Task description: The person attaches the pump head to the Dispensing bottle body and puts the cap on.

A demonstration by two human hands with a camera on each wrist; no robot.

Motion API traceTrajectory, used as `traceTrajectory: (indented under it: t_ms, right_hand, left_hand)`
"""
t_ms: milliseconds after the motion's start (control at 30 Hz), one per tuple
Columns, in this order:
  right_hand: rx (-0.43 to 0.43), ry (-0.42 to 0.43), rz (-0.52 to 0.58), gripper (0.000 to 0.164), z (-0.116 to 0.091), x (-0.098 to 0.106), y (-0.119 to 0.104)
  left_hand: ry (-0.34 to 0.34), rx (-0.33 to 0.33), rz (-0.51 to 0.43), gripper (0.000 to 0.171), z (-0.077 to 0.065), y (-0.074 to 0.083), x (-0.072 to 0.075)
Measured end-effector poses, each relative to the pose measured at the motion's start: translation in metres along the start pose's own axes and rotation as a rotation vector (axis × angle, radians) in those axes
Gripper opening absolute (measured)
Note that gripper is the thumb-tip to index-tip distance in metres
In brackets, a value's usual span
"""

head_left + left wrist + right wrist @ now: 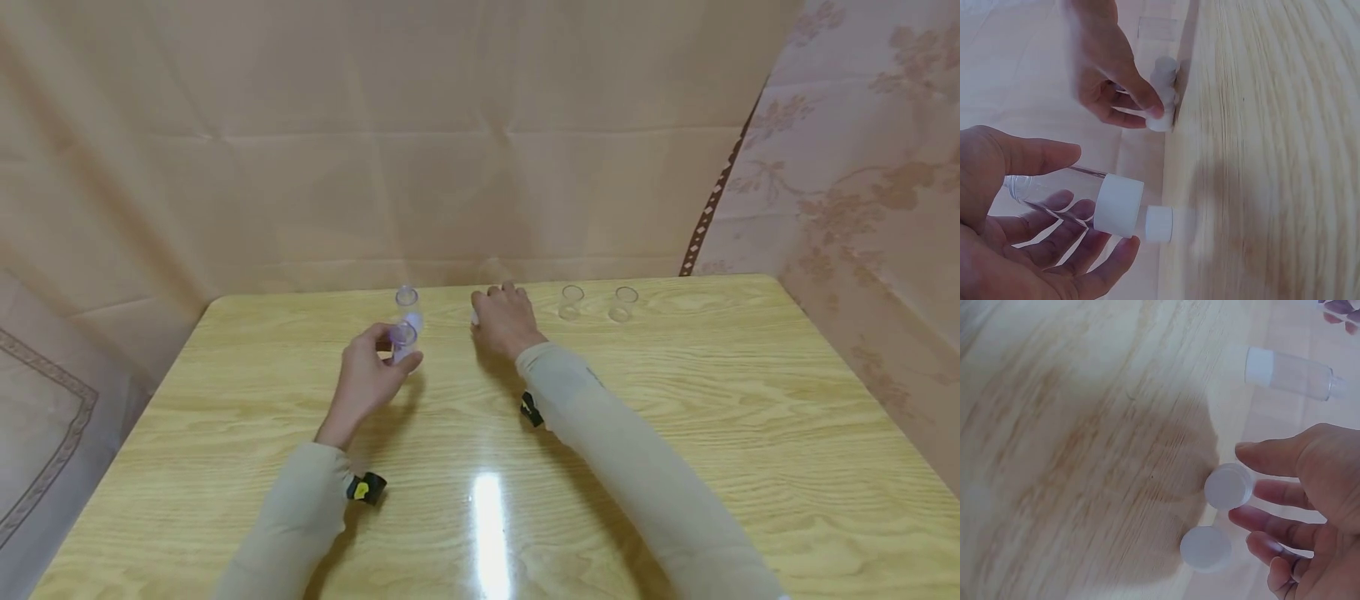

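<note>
My left hand (372,367) holds a small clear bottle (403,343) with a white base, its thumb on one side and fingers spread along the other. The bottle's narrower neck end (1019,186) points away from the white base (1119,205). Behind it stands a similar bottle (407,307), also white at the bottom. Near the table's far edge, my right hand (506,321) has thumb and fingertips around a small white cap (1229,487). A second white cap-like piece (1205,549) sits beside that one. From the head view, the right hand hides most of these pieces.
Two clear, open-topped cylinders (571,303) stand right of my right hand by the far edge. A beige cloth (450,167) hangs behind the wood-grain table (675,417), and a floral cloth (862,167) hangs at the right.
</note>
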State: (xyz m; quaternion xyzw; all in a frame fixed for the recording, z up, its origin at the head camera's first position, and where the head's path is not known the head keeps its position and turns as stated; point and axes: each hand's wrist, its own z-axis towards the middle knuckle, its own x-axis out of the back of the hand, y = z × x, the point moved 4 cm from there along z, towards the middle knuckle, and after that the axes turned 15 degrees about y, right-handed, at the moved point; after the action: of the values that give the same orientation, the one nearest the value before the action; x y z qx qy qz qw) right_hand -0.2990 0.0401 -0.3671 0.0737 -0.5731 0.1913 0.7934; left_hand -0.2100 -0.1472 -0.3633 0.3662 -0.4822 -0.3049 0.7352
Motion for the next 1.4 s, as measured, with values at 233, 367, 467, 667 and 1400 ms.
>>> traceTrajectory:
  t_ms: [233,367,467,667,1400]
  right_hand:
    - [0.003,0.011,-0.029,0.019,0.001,-0.003,0.0]
    - [0.007,0.016,-0.035,0.018,0.001,-0.003,0.0]
    - [0.004,0.033,-0.001,0.016,-0.001,0.002,0.001]
    - [-0.029,0.088,0.132,0.023,-0.008,0.018,0.01]
    - [-0.179,0.125,0.591,0.034,-0.071,0.051,0.044]
  left_hand:
    - [-0.002,0.003,-0.054,0.044,-0.002,0.003,-0.008]
    - [-0.001,-0.01,-0.078,0.043,-0.001,0.005,-0.013]
    - [0.001,-0.015,-0.089,0.042,-0.001,0.008,-0.016]
    - [-0.002,-0.027,-0.106,0.045,0.0,0.014,-0.023]
    - [0.038,-0.064,-0.071,0.04,0.001,0.021,-0.044]
